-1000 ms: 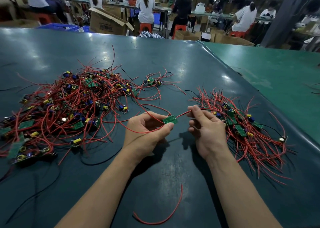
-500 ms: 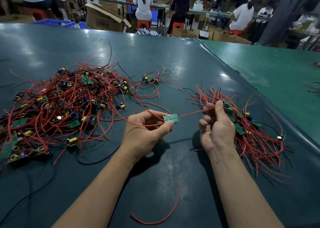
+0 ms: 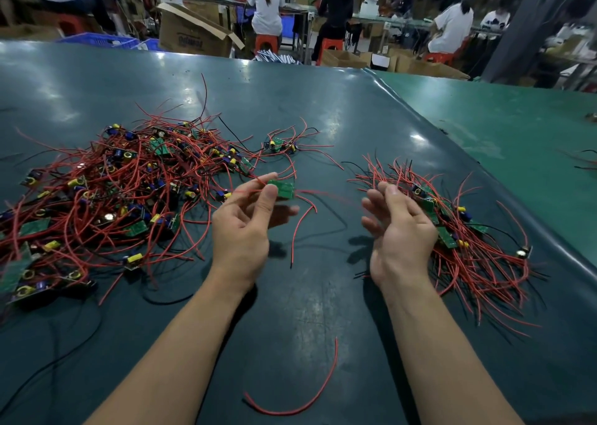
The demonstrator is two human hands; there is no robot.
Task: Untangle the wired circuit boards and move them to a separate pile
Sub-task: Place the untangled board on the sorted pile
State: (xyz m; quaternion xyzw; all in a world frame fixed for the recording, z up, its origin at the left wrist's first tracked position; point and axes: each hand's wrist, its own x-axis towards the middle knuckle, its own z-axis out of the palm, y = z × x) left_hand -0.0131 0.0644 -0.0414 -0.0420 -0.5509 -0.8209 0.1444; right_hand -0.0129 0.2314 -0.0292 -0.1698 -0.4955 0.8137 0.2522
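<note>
Nearest you, a loose red wire (image 3: 300, 389) lies curled on the dark green table (image 3: 307, 295), between your two forearms and touching neither.

Above it, your left hand (image 3: 240, 230) is raised off the table with thumb and forefinger pinching a small green circuit board (image 3: 281, 189) at its left end. The board's long side runs roughly left to right, its free end pointing toward your right hand. A red lead (image 3: 298, 227) droops from the board's right side and hangs down, its tip pointing at the table. Another thin red strand seems to stretch rightward from the board, but it is blurred and you cannot tell where it ends.

Your right hand (image 3: 399, 230) is held up well apart from the left, palm turned inward, fingers loosely spread and holding nothing.

Just behind and to the right of that hand lies the sorted pile (image 3: 468, 240), a smaller heap of boards whose red wires fan outward toward you and to the right.

To the left of your left hand sprawls the tangled pile (image 3: 106, 198), a much larger knot of red wires, green boards and yellow and blue parts. One board (image 3: 279, 143) sits a little apart at its far right edge.

Beyond the table's far edge stands an open cardboard box (image 3: 193, 33), and people (image 3: 266, 4) sit on red stools at long benches, backs toward you.
</note>
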